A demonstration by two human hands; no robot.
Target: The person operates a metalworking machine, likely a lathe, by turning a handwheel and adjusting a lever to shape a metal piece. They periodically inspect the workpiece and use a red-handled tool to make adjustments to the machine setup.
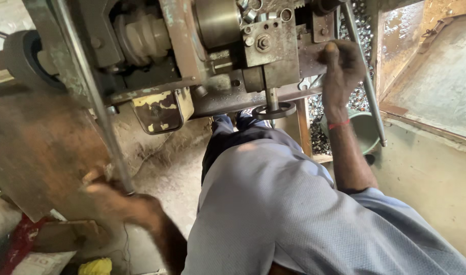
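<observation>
I stand over an old metal lathe-like machine. My left hand, blurred, grips the lower end of a long steel lever rod that runs up the machine's left side. My right hand is closed around a dark knob on the machine's carriage. A thin steel rod slants down just right of that hand. A small handwheel hangs under the carriage. Several small metal rings lie on top of the machine.
A heap of metal rings fills a bin behind my right hand. A green bowl sits below my wrist. A rusty panel stands at left, a metal hatch at right. Red and yellow scraps lie on the floor.
</observation>
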